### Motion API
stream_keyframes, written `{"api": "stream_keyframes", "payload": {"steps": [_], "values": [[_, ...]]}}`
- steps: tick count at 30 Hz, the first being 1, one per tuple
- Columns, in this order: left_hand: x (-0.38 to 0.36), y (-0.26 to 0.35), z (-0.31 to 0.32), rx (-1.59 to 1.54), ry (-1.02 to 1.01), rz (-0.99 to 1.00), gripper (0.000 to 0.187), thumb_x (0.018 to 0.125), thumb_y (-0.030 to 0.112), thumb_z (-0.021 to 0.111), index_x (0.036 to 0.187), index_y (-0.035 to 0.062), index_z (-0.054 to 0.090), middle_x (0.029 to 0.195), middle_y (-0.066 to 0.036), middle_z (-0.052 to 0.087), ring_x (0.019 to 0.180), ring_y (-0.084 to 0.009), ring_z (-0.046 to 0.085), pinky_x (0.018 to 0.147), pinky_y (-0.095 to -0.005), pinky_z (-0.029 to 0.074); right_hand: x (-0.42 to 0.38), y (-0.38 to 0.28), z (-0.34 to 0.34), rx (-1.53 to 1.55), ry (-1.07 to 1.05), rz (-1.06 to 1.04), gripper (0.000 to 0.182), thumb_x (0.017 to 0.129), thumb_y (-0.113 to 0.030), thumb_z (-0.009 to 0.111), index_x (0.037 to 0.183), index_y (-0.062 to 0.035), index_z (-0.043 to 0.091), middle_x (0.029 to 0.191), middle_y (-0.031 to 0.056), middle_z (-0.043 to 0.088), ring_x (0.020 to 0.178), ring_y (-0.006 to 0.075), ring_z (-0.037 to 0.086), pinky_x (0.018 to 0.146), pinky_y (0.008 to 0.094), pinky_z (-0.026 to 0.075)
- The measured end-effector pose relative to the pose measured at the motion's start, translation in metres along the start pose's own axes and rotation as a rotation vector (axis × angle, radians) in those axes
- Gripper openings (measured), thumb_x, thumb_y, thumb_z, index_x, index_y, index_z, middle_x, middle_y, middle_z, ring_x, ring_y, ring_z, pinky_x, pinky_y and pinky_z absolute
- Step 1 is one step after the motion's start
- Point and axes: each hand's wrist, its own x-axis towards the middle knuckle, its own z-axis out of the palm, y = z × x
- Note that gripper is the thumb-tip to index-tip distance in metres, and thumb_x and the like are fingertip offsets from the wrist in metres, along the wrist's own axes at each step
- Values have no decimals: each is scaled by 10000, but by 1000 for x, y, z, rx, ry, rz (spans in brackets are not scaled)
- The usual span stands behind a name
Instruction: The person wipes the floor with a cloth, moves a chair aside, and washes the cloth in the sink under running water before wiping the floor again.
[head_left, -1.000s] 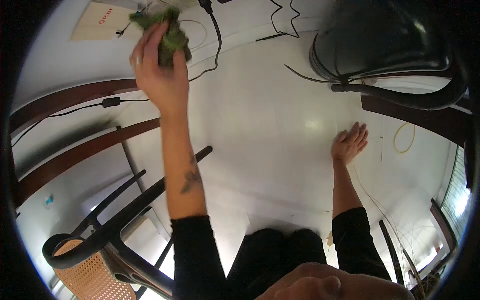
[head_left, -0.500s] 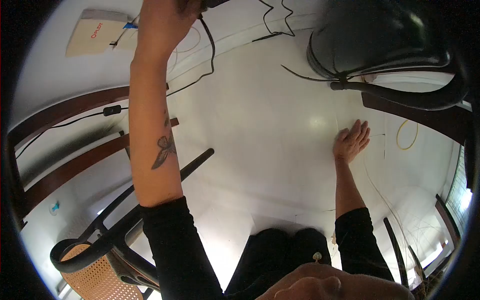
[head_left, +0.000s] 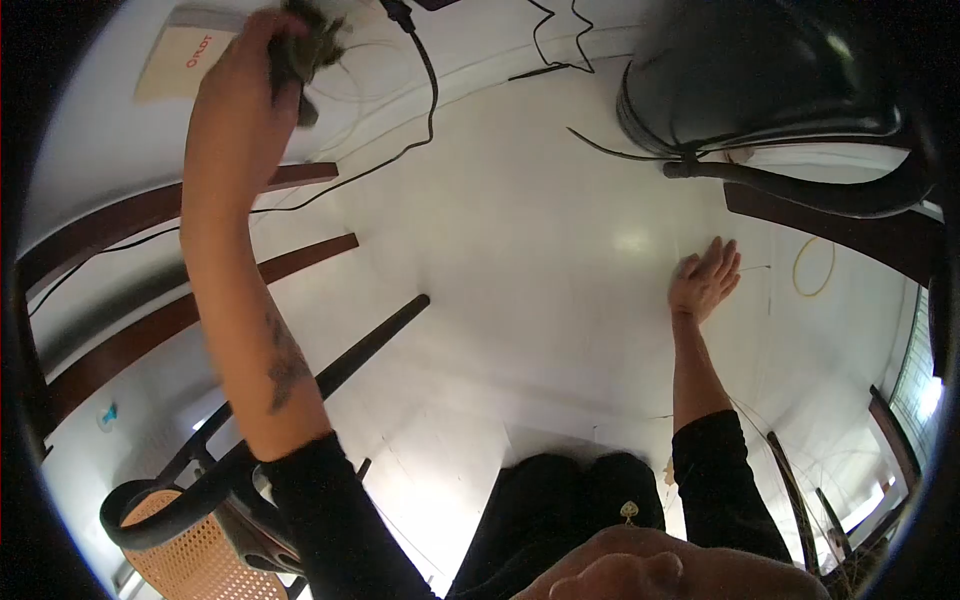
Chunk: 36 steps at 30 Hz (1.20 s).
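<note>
While the right hand [head_left: 703,285] lies flat and open on the floor [head_left: 530,200], the left hand [head_left: 232,105] grasps the bunched cloth [head_left: 318,45] — near the floor's far edge, by the box [head_left: 178,62] — leftward, well apart.

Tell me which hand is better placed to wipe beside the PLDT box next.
Left, I'd judge: the left hand holds the cloth near the box, while the right hand rests flat on the floor, well away.

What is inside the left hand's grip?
The left hand grips a bunched, dark greenish cloth, which pokes out past the fingers. The part against the palm, and anything folded inside, is covered and can't be seen.
</note>
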Motion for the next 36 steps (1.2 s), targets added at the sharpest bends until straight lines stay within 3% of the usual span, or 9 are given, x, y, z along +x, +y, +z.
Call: {"api": "stream_keyframes", "payload": {"steps": [3, 6, 8, 14, 18, 21, 26, 30, 36], "values": [[-41, 41, -9, -282, 72, -233, 318, 721, -44, 534, 1027, 39, 552, 922, -126, 636, 848, -268, 622, 796, -336, 471, -1, 1, -2, -11, 5, 0, 511, 899, -306, 384, 1375, -120, 349, 1462, 122, 273, 1368, 302, 212, 1111, 511, 130], [-84, 61, 24, -944, -184, -447, 379, 668, -66, 493, 1019, 57, 561, 911, -65, 612, 860, -145, 573, 814, -279, 453, 0, -3, -5, 28, 17, -16, 507, 902, -297, 384, 1373, -113, 345, 1461, 128, 271, 1368, 310, 208, 1107, 519, 134], [-93, 81, 91, -1159, -360, -322, 357, 696, -69, 523, 1032, 47, 552, 929, -83, 608, 887, -161, 575, 840, -276, 440, 0, 0, -3, -10, -16, -12, 507, 905, -301, 372, 1370, -101, 343, 1464, 130, 264, 1369, 316, 200, 1104, 525, 138], [-41, 93, 231, -521, 583, -458, 343, 673, -89, 587, 980, 62, 564, 1019, -122, 563, 994, -327, 520, 882, -374, 426, 1, -2, -5, 19, -14, -26, 493, 907, -278, 370, 1365, -97, 348, 1475, 132, 240, 1373, 318, 188, 1105, 525, 123], [-10, 76, 289, -477, 698, -696, 378, 636, -103, 590, 970, 72, 574, 1041, -133, 560, 1018, -348, 493, 888, -397, 412, 3, -1, -5, 51, -25, -46, 503, 900, -255, 389, 1375, -98, 331, 1479, 137, 230, 1375, 324, 180, 1102, 530, 116], [8, 107, 314, -445, 631, -505, 427, 579, -111, 591, 964, 74, 598, 1026, -129, 581, 1029, -338, 497, 893, -430, 400, 2, 0, -5, 23, -16, -50, 525, 895, -256, 407, 1384, -92, 310, 1486, 132, 219, 1379, 329, 165, 1105, 526, 112], [88, 187, 315, -714, 173, 25, 281, 779, 30, 511, 1033, 28, 631, 1125, -141, 595, 1084, -312, 521, 937, -397, 420, -2, 0, -5, -8, -65, -35, 542, 890, -269, 415, 1389, -88, 305, 1482, 125, 219, 1380, 308, 161, 1115, 505, 90], [119, 179, 354, 20, 118, 463, 224, 763, 80, 566, 962, 78, 667, 1076, -97, 633, 925, -262, 622, 822, -366, 510, -3, -1, -6, 13, -88, -7, 537, 894, -245, 402, 1394, -80, 296, 1481, 130, 219, 1378, 315, 169, 1108, 517, 97], [104, 163, 322, -208, 152, 436, 258, 775, 101, 557, 1009, 89, 666, 1109, -69, 627, 970, -242, 613, 851, -360, 506, 2, 4, -2, 10, -24, -106, 548, 893, -249, 408, 1404, -97, 279, 1480, 122, 225, 1375, 317, 174, 1098, 537, 105]]}}
